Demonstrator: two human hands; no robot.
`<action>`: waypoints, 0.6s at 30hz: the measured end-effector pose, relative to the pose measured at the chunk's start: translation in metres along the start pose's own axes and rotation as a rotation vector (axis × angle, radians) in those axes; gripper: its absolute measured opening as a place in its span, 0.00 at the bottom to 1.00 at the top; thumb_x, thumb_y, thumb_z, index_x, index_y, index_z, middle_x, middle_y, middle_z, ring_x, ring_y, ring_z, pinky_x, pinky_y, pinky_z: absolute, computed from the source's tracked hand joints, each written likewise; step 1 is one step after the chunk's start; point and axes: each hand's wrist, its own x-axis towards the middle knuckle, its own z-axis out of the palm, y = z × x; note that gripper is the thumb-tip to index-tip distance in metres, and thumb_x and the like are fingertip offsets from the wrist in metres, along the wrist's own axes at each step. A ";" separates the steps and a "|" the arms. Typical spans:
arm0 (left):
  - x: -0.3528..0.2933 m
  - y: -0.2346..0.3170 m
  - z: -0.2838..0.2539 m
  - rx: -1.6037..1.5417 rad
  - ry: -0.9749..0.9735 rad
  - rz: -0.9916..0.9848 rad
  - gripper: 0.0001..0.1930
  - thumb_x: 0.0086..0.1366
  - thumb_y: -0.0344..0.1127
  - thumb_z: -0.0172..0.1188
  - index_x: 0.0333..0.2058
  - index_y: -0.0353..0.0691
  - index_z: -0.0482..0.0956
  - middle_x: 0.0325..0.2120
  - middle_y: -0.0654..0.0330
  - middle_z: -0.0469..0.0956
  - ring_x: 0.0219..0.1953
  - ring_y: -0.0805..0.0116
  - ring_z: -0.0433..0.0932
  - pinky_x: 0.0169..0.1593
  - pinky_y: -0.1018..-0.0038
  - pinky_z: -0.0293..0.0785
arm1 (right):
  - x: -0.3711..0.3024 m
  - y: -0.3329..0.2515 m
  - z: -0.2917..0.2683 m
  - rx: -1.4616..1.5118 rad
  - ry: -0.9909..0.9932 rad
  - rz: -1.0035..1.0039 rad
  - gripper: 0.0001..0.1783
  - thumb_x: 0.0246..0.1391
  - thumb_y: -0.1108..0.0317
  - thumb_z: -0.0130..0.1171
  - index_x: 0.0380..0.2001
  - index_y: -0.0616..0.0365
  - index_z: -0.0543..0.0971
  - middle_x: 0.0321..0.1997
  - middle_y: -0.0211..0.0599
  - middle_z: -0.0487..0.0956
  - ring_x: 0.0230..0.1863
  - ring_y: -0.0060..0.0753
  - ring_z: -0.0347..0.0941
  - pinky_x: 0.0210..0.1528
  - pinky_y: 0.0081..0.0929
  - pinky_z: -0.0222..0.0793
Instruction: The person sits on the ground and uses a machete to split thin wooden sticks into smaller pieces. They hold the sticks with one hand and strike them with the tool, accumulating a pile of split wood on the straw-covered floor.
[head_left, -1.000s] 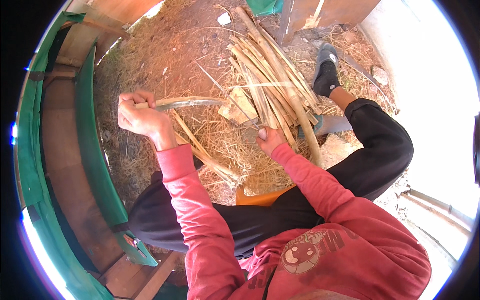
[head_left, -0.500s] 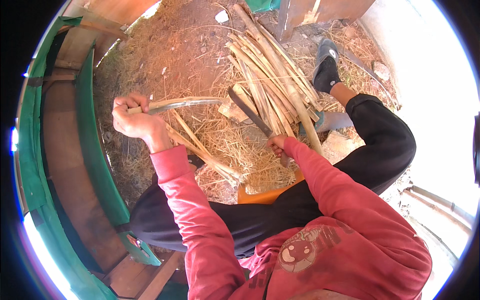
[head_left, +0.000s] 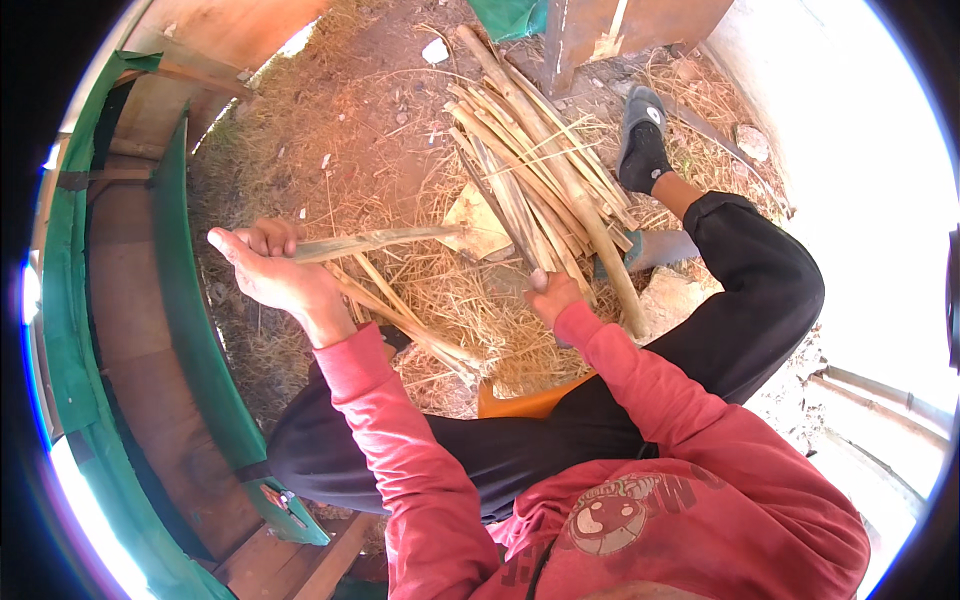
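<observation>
My left hand (head_left: 285, 275) has its fingers curled round one end of a wooden stick (head_left: 375, 240), thumb stretched out past it. The stick's far end lies over a pale wooden block (head_left: 478, 222) on the ground. My right hand (head_left: 553, 298) is closed round the handle of a machete (head_left: 522, 243). Its dark blade points up and away, seen nearly edge-on, just right of the block and alongside the piled sticks. Blade and held stick are apart.
A pile of split sticks (head_left: 555, 150) lies right of the block, near my shoe (head_left: 643, 125). More split sticks (head_left: 405, 315) lie on the straw at my left. A green-edged wooden partition (head_left: 185, 300) runs along the left. An orange seat (head_left: 535, 400) shows below me.
The stick has turned in my left hand and now shows a rougher, browner side. My right hand has moved slightly left, and the machete blade has turned nearly edge-on.
</observation>
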 end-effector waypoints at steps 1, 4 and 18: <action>-0.004 -0.003 0.002 0.015 0.011 -0.007 0.27 0.71 0.58 0.44 0.18 0.49 0.52 0.13 0.67 0.52 0.18 0.74 0.51 0.26 0.77 0.51 | -0.004 0.003 0.000 -0.056 0.003 -0.017 0.22 0.46 0.56 0.61 0.35 0.67 0.79 0.32 0.60 0.79 0.37 0.57 0.78 0.44 0.41 0.73; -0.016 -0.015 0.012 0.108 0.098 0.045 0.30 0.70 0.59 0.44 0.15 0.49 0.49 0.11 0.68 0.52 0.15 0.75 0.52 0.22 0.77 0.46 | -0.015 0.014 0.004 -0.165 -0.005 -0.050 0.23 0.51 0.55 0.58 0.37 0.68 0.79 0.36 0.64 0.79 0.41 0.59 0.77 0.47 0.44 0.72; -0.032 -0.035 0.007 0.164 0.080 0.268 0.28 0.72 0.53 0.46 0.15 0.45 0.54 0.11 0.69 0.51 0.15 0.80 0.50 0.20 0.78 0.44 | -0.031 -0.018 0.000 -0.113 -0.067 -0.118 0.19 0.50 0.58 0.59 0.36 0.66 0.78 0.38 0.67 0.77 0.46 0.56 0.76 0.51 0.44 0.71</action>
